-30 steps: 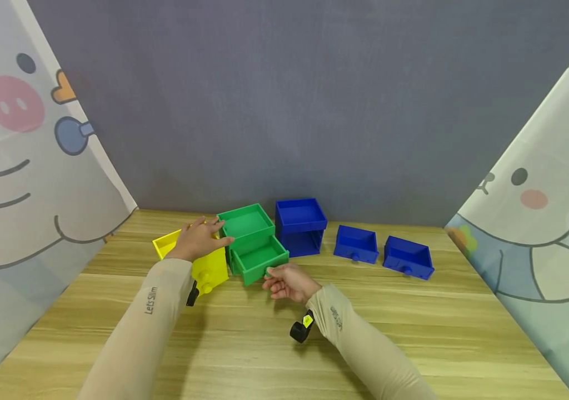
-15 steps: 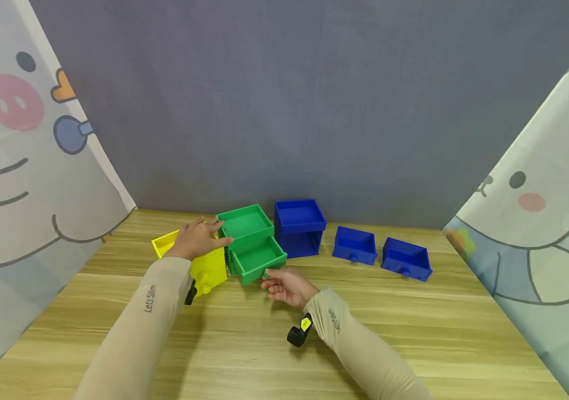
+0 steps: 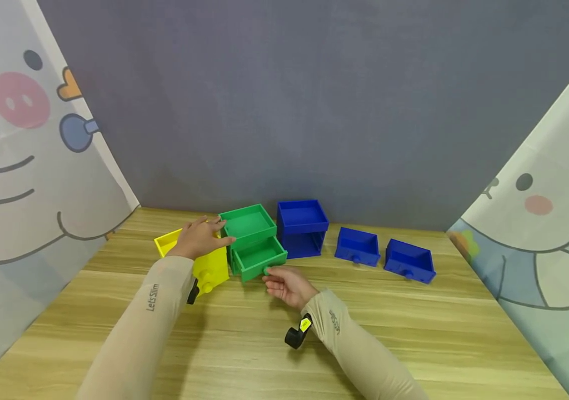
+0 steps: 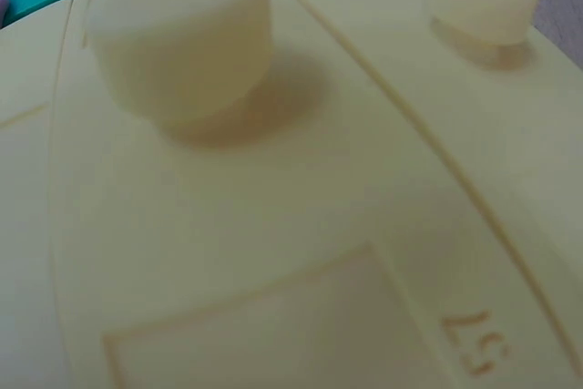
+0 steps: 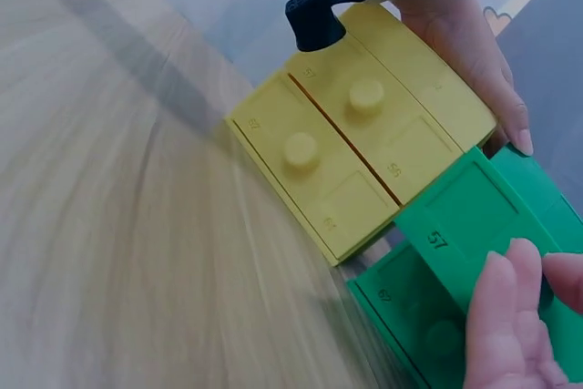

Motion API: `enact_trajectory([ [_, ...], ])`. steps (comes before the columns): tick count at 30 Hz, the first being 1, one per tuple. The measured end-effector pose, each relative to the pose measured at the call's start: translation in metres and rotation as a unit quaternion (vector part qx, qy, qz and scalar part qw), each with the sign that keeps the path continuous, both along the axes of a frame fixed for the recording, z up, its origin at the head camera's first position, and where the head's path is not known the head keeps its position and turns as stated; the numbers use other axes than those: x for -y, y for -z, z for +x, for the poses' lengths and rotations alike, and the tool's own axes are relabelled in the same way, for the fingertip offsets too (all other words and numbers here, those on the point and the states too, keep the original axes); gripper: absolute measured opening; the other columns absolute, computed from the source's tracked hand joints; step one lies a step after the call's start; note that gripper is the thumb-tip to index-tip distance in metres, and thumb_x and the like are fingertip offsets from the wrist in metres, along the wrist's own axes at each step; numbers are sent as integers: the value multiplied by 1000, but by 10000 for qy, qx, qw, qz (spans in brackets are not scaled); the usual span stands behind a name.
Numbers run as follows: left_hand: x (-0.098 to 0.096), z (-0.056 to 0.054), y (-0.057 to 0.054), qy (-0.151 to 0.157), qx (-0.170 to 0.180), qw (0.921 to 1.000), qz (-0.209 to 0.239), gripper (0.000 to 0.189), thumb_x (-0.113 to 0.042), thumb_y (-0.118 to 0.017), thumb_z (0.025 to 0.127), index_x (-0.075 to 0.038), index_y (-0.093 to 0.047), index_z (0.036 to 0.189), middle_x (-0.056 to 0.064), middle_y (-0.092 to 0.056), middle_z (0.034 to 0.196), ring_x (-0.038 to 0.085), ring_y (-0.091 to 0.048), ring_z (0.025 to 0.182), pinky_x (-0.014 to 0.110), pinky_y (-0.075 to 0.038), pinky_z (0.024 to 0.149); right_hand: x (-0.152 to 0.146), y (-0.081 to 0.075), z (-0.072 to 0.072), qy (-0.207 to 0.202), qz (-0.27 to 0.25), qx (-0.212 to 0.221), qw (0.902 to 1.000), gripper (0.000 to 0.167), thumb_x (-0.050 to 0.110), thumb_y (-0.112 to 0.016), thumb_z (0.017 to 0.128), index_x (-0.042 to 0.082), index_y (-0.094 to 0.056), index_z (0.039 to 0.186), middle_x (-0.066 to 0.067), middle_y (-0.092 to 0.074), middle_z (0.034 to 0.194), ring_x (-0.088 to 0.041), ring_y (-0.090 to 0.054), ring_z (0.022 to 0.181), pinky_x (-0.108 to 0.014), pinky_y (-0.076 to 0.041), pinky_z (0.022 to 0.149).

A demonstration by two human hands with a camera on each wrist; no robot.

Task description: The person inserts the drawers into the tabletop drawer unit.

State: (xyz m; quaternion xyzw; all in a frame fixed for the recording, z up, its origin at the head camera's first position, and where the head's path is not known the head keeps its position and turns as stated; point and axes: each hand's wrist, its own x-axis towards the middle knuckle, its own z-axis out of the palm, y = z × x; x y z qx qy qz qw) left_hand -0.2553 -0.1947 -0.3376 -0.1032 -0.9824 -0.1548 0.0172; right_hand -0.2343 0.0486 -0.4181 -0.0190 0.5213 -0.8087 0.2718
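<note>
A green drawer cabinet (image 3: 247, 222) stands at the middle-left of the table, its upper drawer (image 3: 254, 271) partly pulled out. My right hand (image 3: 290, 284) pinches that drawer's round knob; the fingers partly hide the knob in the right wrist view. Below it, the lower green drawer (image 5: 401, 298) sits pushed in. Just left is a yellow drawer cabinet (image 3: 210, 269), both its drawers pushed in. My left hand (image 3: 197, 240) lies across the yellow cabinet's top, fingers extended to touch the green cabinet's left edge. Yellow drawer fronts with knobs (image 4: 182, 43) fill the left wrist view.
Right of the green cabinet stands a blue cabinet frame (image 3: 302, 216) with an open front. Two loose blue drawers, one nearer (image 3: 357, 247) and one farther right (image 3: 409, 261), lie on the wooden table (image 3: 254, 355). A grey wall (image 3: 284, 111) rises behind.
The upper green drawer has slid slightly inward, with my right hand moving along on its knob. My left hand keeps its place on the cabinets. The head view has shifted a little.
</note>
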Motion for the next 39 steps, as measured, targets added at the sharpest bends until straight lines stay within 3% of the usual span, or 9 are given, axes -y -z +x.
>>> enact_trajectory([
  [11,-2,-1,-2,24,-42,9999,-112,68,-46,-56,93,-2,-42,143,20,-35,148,48,-22,137,66,-16,106,11,1,0,585,-245,-130,9979,14,-3,-50,96,0,-62,90,-1,-67,66,-4,-65,61,-16,-52,58],
  [18,-1,1,-3,55,-35,9998,-167,69,-47,-56,93,-2,-41,144,21,-35,148,49,-23,137,65,-17,106,19,1,-2,827,-329,-187,9959,17,-4,-50,95,2,-63,86,0,-66,64,-3,-64,59,-15,-52,56],
  [28,-2,0,-3,61,-54,9997,-239,69,-48,-56,93,-3,-42,143,20,-36,147,49,-25,136,66,-18,106,26,-1,-7,1049,-274,-137,9940,11,-4,-52,94,-3,-63,93,-1,-65,64,-4,-64,58,-15,-52,57],
  [39,-2,0,-4,5,29,9999,-155,70,-48,-56,93,-3,-41,144,20,-34,148,49,-22,137,66,-15,107,32,-6,-14,1104,-113,-239,9935,10,-4,-54,93,0,-61,87,0,-63,62,-3,-62,55,-14,-52,56],
])
